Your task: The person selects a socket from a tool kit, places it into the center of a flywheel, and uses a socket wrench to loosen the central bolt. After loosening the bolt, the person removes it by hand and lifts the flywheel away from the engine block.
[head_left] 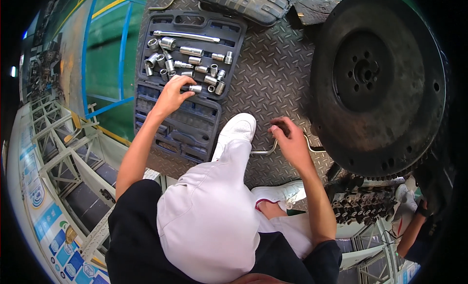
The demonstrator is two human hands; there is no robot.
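My left hand (174, 94) reaches over the tool case, its thumb and index finger closed around a small silver socket (195, 89). Several loose sockets lie in the upper half of the dark plastic case (226, 37), some heaped at its left. A long chrome extension bar (186, 36) rests across the top of that half. The lower half, a moulded tray (190, 119), lies flat beneath my left wrist. To the right, above the steel plate floor, my right hand (288, 140) hovers with bent fingers apart and nothing visible in them. Its fingertips look dark with grime.
A large dark flywheel (390, 113) fills the right side. Below it shows part of an engine (363, 206). A bent metal rod (265, 151) lies near my white shoe (237, 129). Another dark case (248, 5) sits at the top. A person's forearm (412, 234) appears at lower right.
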